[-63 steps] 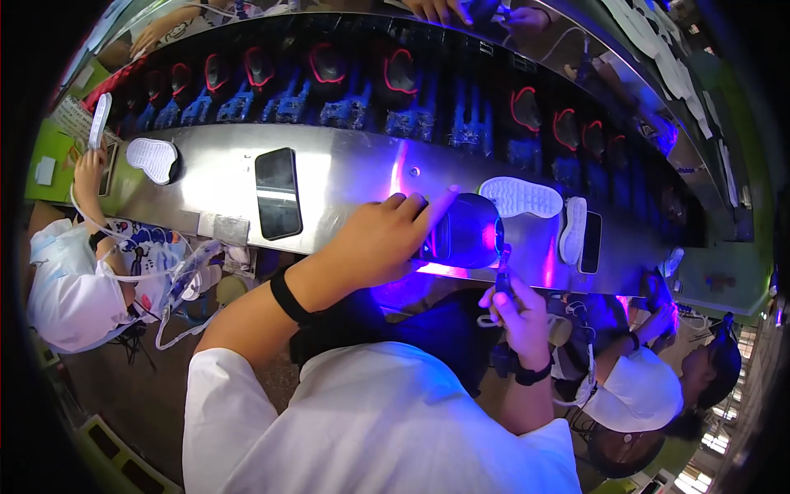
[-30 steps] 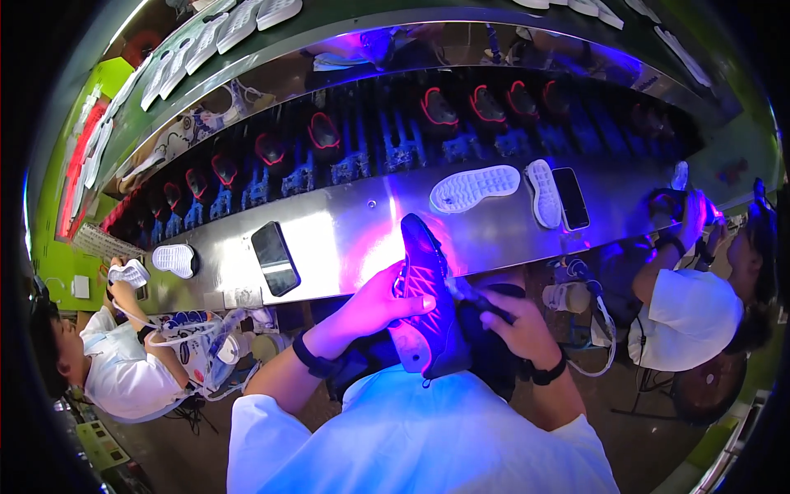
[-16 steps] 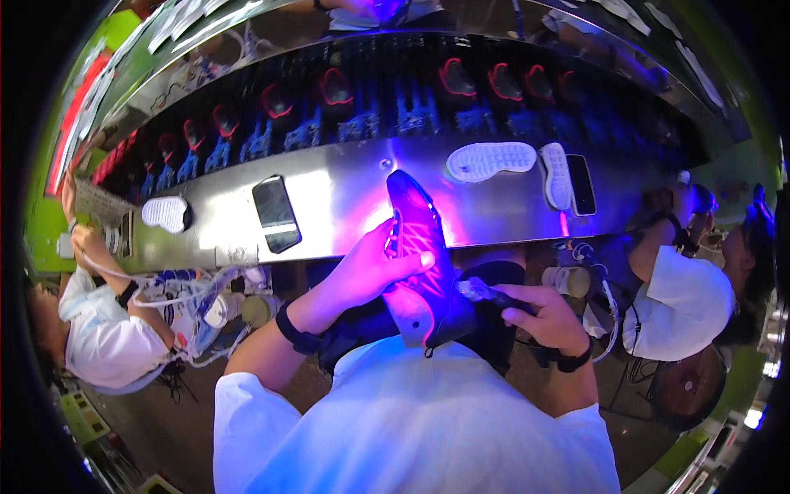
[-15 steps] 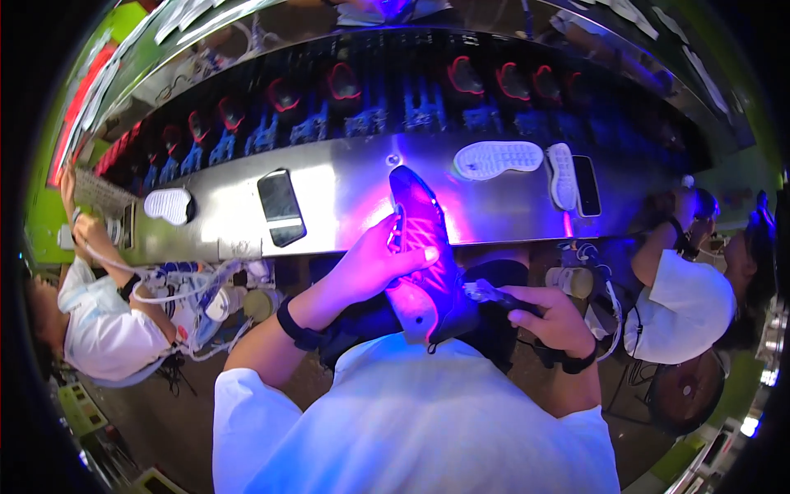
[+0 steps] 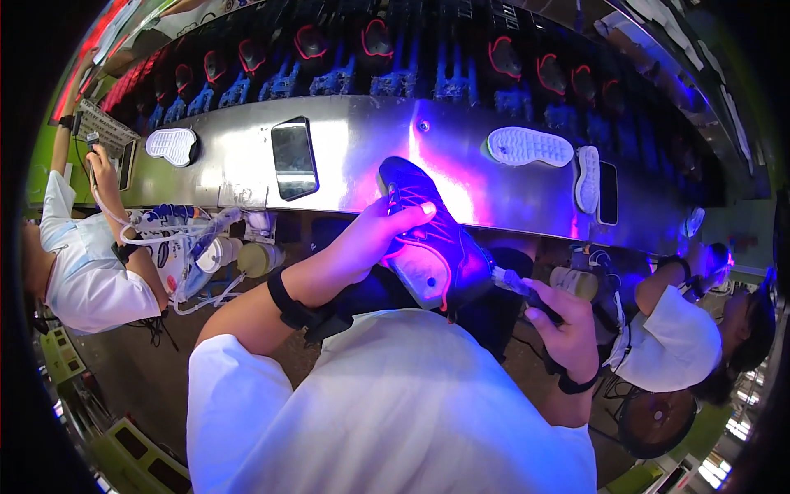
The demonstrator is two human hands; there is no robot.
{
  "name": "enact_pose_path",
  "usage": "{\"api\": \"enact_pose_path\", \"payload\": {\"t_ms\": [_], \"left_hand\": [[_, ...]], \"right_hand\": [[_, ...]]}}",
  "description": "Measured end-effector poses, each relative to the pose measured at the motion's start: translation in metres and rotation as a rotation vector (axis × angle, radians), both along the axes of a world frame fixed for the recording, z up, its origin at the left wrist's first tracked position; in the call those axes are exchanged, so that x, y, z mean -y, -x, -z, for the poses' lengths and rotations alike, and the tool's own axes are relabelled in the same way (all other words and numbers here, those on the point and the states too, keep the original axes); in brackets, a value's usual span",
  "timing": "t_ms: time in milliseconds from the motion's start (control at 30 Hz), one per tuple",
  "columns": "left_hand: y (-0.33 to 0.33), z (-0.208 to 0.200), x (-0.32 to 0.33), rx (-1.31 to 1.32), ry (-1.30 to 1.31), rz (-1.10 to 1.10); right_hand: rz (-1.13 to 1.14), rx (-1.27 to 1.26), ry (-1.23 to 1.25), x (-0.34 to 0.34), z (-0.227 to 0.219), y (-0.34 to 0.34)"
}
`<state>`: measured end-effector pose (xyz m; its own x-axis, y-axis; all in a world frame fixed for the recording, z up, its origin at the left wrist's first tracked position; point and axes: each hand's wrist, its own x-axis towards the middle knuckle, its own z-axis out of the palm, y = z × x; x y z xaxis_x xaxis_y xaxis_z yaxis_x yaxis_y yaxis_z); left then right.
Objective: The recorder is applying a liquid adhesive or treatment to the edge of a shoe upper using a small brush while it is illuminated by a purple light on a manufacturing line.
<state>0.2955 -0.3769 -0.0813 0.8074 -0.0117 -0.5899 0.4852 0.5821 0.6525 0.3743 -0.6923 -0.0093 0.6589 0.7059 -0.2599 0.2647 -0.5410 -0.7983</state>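
Note:
A dark shoe upper (image 5: 444, 235) with a red edge line around its opening is tilted in front of me, toe pointing away and to the left, under purple light. My left hand (image 5: 370, 235) is closed around its side, thumb across the top. In my right hand (image 5: 568, 325) is a brush (image 5: 512, 281) with a dark handle and a pale head. The brush head is at the shoe's right lower side, near the heel; whether it touches cannot be made out. Both wrists wear black bands.
A metal bench (image 5: 239, 156) runs ahead, holding white shoe soles (image 5: 529, 146) and phones (image 5: 295, 158). Behind it stands a rack of dark, red-edged shoes (image 5: 376, 39). Pots (image 5: 259, 259) hang below the bench's edge. People sit at my left (image 5: 103, 280) and right (image 5: 671, 329).
My view has shifted, with the bench higher in the picture. The shoe has turned, its toe swinging left. My right hand and the brush stay beside the heel. The person at left has moved their hands.

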Motion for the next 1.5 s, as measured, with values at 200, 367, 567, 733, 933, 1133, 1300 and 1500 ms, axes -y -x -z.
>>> {"api": "enact_pose_path", "payload": {"t_ms": [200, 367, 567, 733, 933, 1133, 1300, 1500], "left_hand": [[-0.001, 0.002, 0.008, -0.148, 0.306, -0.032], [-0.012, -0.007, 0.016, -0.212, 0.571, 0.082], [0.004, 0.028, 0.019, -0.382, 1.004, 0.02], [0.013, 0.044, 0.03, -0.434, 1.426, 0.034], [0.03, 0.044, 0.038, -0.322, 1.598, 0.039], [0.028, 0.017, 0.016, -0.088, 1.306, 0.14], [0.011, 0.001, -0.015, 0.1, 0.609, 0.204], [-0.004, -0.033, -0.028, 0.598, -0.369, 0.283]], "right_hand": [[-0.028, 0.173, -0.013, -0.008, -0.013, -0.029], [-0.108, 0.279, -0.011, -0.012, -0.017, -0.057], [-0.112, 0.306, -0.041, -0.016, -0.008, -0.067], [-0.094, 0.26, -0.14, -0.022, 0.006, -0.062], [-0.077, 0.258, -0.193, -0.033, 0.023, -0.038], [0.035, 0.136, -0.243, -0.022, 0.063, 0.003], [0.085, 0.206, -0.104, -0.058, 0.05, -0.017], [0.127, 0.229, -0.238, -0.075, 0.007, -0.04]]}}
